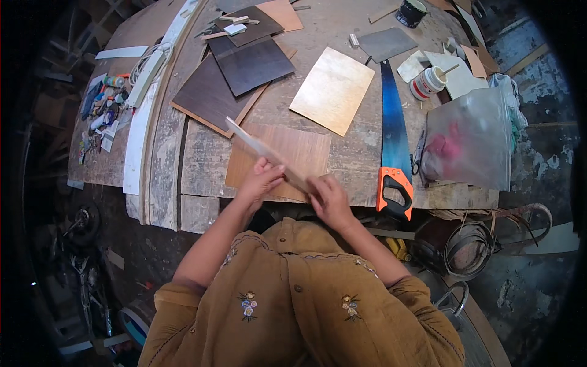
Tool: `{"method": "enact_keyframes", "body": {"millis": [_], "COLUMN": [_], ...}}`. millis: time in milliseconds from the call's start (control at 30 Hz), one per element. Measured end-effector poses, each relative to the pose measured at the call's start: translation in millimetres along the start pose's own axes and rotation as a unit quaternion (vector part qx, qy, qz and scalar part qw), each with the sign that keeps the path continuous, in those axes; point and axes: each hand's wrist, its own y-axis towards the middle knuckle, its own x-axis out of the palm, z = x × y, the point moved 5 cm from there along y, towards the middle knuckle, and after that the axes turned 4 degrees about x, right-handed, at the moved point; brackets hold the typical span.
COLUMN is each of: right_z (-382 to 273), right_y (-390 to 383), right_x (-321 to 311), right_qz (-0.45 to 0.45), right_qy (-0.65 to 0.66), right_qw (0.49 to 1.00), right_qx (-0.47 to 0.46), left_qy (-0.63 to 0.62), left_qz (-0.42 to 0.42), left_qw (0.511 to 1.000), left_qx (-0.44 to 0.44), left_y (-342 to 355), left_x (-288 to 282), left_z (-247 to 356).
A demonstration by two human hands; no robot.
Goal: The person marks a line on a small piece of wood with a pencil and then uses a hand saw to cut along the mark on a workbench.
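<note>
A narrow wooden strip [260, 147] slants across in front of me, raised over a brown wood-grain panel [306, 150] at the near edge of the bench. My left hand [263, 180] holds the strip near its middle, thumb and fingers around it. At the strip's lower right end, my right hand [330, 199] has its fingers closed on it. Beyond the panel lies a pale, glossy rectangular board [333, 92]. To the right rests a handsaw with a blue blade [394, 122] and an orange and black handle [391, 189].
Dark panels [251, 64] overlap at the back left. On the right stand a white tub [428, 82], a cloudy plastic bag [468, 140] and scissors [419, 153]. A black can [411, 12] is at the back. A long white strip [143, 134] runs along the left, beside small bottles [101, 119].
</note>
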Motion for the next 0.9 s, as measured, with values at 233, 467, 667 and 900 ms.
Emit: {"method": "enact_keyframes", "body": {"millis": [233, 467, 667, 900], "right_z": [-32.2, -38.8, -19.2, -12.5], "right_y": [2.8, 7.7, 21.1, 32.8], "right_x": [-1.5, -9.7, -23.7, -35.4], "right_qz": [-0.011, -0.004, 0.053, 0.041], "right_qy": [-0.017, 0.019, 0.04, 0.026], "right_qw": [0.997, 0.998, 0.998, 0.999], "right_qx": [-0.07, -0.056, -0.017, 0.018], "left_qy": [-0.201, -0.12, -0.003, 0.044], "left_qz": [-0.172, -0.162, -0.138, -0.113], "left_qw": [0.964, 0.979, 0.99, 0.993], "left_qx": [0.034, 0.019, 0.011, 0.016], "left_y": [2.0, 5.0, 11.9, 13.1], "left_x": [41.8, 48.0, 49.4, 48.1], "left_z": [20.4, 24.8, 21.7, 20.5]}}
